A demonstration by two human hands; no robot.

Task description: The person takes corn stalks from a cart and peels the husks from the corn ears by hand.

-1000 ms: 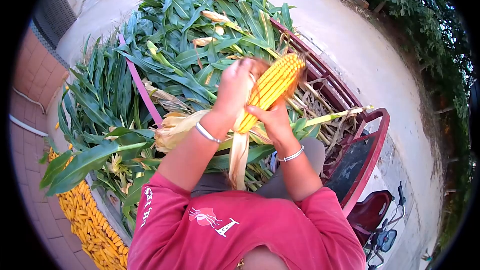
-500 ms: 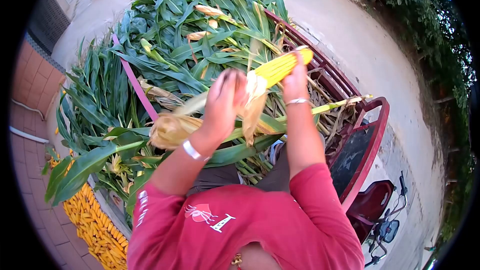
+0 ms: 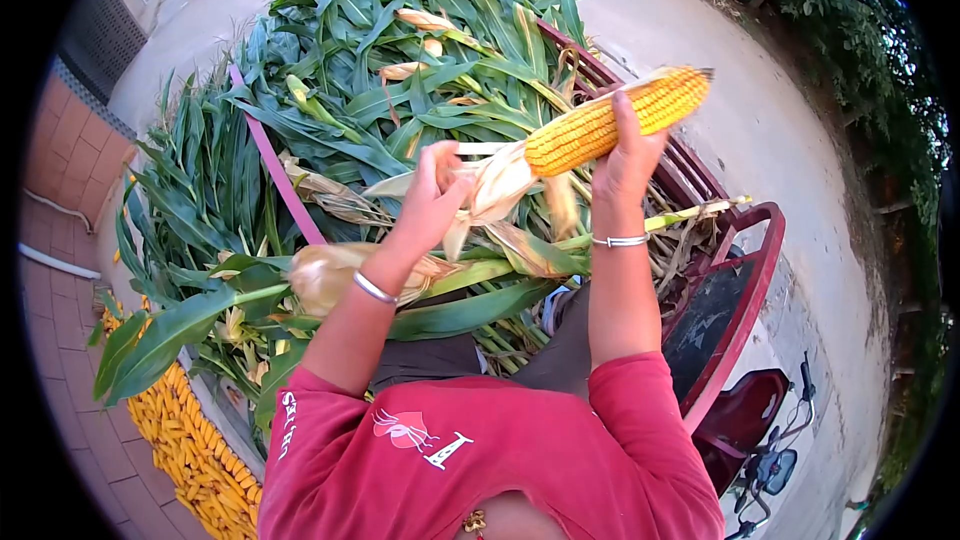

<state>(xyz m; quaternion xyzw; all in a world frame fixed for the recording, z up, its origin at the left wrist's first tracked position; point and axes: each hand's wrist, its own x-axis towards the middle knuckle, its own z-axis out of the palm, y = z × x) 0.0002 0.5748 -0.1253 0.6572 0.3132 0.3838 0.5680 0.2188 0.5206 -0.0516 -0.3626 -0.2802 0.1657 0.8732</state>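
Note:
A yellow ear of corn [image 3: 590, 133] lies tilted across the front of me, its kernels bare and its tip pointing to the upper right. My right hand [image 3: 628, 155] is wrapped around the ear from below, thumb over the kernels. Pale, peeled-back husk [image 3: 503, 183] hangs at the ear's lower left end. There my left hand [image 3: 437, 190] has its fingers curled in on the husk leaves; part of the grip is hidden. Below my left forearm is another husk-covered ear [image 3: 325, 278], still among the leaves of a stalk.
Green corn stalks [image 3: 390, 70] are heaped in a cart with a red metal rail [image 3: 690, 165]. A pink bar [image 3: 275, 155] crosses the heap at left. Husked ears [image 3: 190, 440] lie piled on the lower left. Handlebars [image 3: 770, 465] stand at the lower right.
The ear has moved to the upper right with my right hand, showing more bare kernels and its dark tip. My left hand has shifted slightly left, with the husk drawn back toward the base.

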